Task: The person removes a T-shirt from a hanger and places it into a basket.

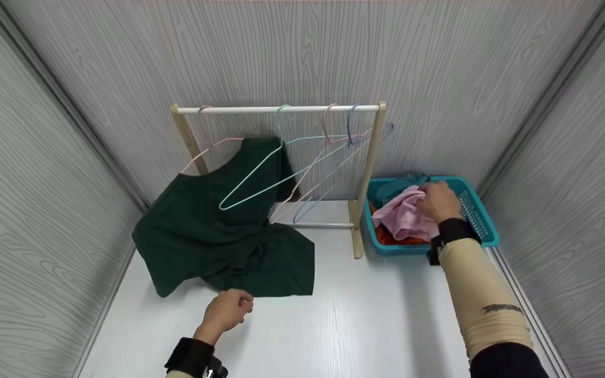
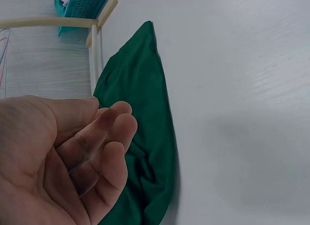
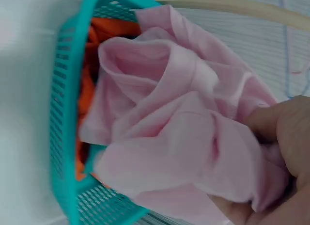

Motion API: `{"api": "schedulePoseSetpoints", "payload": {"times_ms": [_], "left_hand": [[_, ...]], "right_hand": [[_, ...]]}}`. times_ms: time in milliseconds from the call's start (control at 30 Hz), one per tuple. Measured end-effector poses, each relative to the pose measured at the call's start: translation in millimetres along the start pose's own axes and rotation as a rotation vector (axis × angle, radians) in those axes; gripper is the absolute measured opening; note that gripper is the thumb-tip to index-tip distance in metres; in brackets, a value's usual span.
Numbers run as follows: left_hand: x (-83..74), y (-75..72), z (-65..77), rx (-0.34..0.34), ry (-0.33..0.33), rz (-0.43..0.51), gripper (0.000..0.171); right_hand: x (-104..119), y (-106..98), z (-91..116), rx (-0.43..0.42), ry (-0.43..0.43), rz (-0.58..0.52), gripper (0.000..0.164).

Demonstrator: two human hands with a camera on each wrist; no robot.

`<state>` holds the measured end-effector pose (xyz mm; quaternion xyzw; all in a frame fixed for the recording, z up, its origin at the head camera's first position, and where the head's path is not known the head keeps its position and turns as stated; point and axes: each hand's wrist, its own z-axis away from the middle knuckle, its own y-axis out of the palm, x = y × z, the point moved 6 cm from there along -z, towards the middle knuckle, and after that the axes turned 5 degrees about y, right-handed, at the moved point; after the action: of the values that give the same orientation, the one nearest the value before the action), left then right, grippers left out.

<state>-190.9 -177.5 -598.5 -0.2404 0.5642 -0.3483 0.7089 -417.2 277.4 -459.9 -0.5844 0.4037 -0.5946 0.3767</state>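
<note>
My right hand grips a bunched pink shirt over the teal basket. In the right wrist view, the thumb and fingers close on one edge of the shirt, and a round fabric opening shows near its middle. My left hand is held low, with its fingers loosely curled and nothing in them. Just beyond it in the head view lies the lower part of a dark green shirt. That shirt hangs from a pink hanger at the left end of the rack, its hem spread on the white table.
The small rack has a white rail and wooden posts. A mint hanger, another pink one and a blue one hang towards its right. Orange cloth and teal cloth lie in the basket. Grey wood-patterned walls surround the table.
</note>
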Motion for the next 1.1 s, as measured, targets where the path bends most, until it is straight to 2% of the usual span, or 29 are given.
{"api": "schedulePoseSetpoints", "payload": {"times_ms": [67,133,233,333,533,633,733,833,967,1100], "left_hand": [[0.9,0.2,0.1,0.001,-0.008,-0.005,0.020],[0.8,0.1,0.0,-0.001,-0.011,-0.006,0.020],[-0.9,1.2,-0.9,0.005,-0.006,-0.003,0.020],[-3.0,3.9,-2.2,0.013,0.002,0.000,0.021],[-5.9,8.4,-3.8,0.032,0.007,0.005,0.021],[-6.7,8.5,-3.9,0.032,0.019,0.006,0.021],[-8.1,8.3,-3.6,0.024,0.036,0.011,0.020],[-10.8,8.5,-4.3,0.021,0.057,0.015,0.020],[-15.1,9.6,-5.9,0.021,0.078,0.020,0.020],[-20.5,10.0,-8.3,0.022,0.080,0.023,0.020]], "right_hand": [[-6,12,1,-0.047,-0.012,-0.088,0.050],[-13,23,1,-0.138,-0.005,-0.169,0.055],[-22,38,4,-0.248,0.008,-0.222,0.047],[-29,53,9,-0.265,0.017,-0.182,0.031],[-38,83,19,-0.205,0.007,0.079,0.022],[-40,94,22,-0.140,-0.019,0.102,0.016],[-39,102,26,-0.031,-0.051,0.075,0.016],[-39,108,31,0.093,-0.074,0.078,0.032],[-42,114,38,0.237,-0.059,0.033,0.064],[-45,114,44,0.276,-0.038,0.004,0.071]]}}
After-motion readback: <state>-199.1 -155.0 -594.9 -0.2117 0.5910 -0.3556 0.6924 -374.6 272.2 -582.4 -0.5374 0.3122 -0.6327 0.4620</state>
